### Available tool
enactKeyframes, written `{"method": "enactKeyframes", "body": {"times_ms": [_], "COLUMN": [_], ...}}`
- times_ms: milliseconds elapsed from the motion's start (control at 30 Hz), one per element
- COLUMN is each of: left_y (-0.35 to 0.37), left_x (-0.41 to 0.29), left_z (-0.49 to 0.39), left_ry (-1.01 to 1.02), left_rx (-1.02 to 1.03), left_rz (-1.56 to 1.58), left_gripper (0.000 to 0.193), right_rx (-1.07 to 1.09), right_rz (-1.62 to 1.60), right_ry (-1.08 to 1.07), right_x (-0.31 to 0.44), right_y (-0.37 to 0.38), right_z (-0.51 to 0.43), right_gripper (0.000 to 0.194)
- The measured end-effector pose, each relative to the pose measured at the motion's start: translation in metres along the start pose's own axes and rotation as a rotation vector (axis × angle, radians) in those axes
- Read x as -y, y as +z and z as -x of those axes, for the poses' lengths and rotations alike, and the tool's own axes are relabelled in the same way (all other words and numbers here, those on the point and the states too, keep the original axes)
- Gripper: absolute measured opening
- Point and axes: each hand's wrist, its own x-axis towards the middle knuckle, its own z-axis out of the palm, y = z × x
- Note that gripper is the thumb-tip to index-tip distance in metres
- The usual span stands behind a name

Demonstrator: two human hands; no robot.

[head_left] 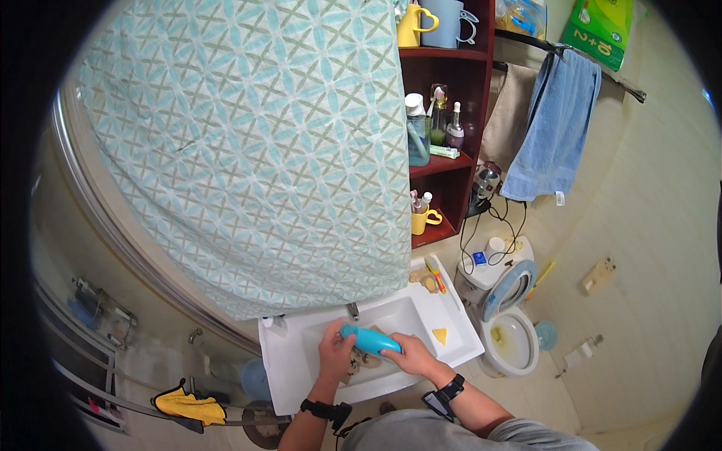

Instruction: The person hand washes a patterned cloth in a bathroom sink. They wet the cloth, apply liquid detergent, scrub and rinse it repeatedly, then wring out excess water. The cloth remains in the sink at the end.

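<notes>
Over the white washbasin (390, 313), my two hands hold a turquoise plastic bottle (372, 340) lying nearly level. My left hand (335, 349) has its fingers and thumb at the cap end. My right hand (413, 354) grips the other end. Beneath the bottle, a pale item with dark markings (369, 361), perhaps cloth, lies in the basin, partly covered by the bottle and my hands. The metal faucet (353, 311) sits at the basin's back edge. A yellow triangular sponge (440, 336) rests on the right ledge.
A patterned curtain (271, 158) hangs behind the basin. Dark red shelves (445, 53) hold mugs and bottles. A brush with a red and yellow handle (437, 276) lies on the basin's back right corner. The toilet (510, 344) stands right, lid raised. A blue bucket (255, 379) is at left.
</notes>
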Motion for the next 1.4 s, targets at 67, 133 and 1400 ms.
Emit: {"method": "enactKeyframes", "body": {"times_ms": [67, 133, 1400], "left_y": [0.005, 0.016, -0.004], "left_x": [0.002, 0.008, -0.029], "left_z": [0.001, 0.002, -0.010], "left_ry": [0.111, -0.025, -0.051], "left_rx": [-0.059, -0.189, 0.380], "left_rz": [-0.304, -0.084, 0.047], "left_gripper": [0.044, 0.040, 0.046], "right_rx": [0.001, 0.000, 0.133], "right_rz": [0.016, 0.031, -0.049], "right_ry": [-0.001, -0.006, 0.010], "right_x": [-0.001, -0.002, -0.015], "right_y": [0.002, 0.006, -0.027], "right_z": [-0.001, -0.001, -0.004], "right_gripper": [0.032, 0.032, 0.030]}}
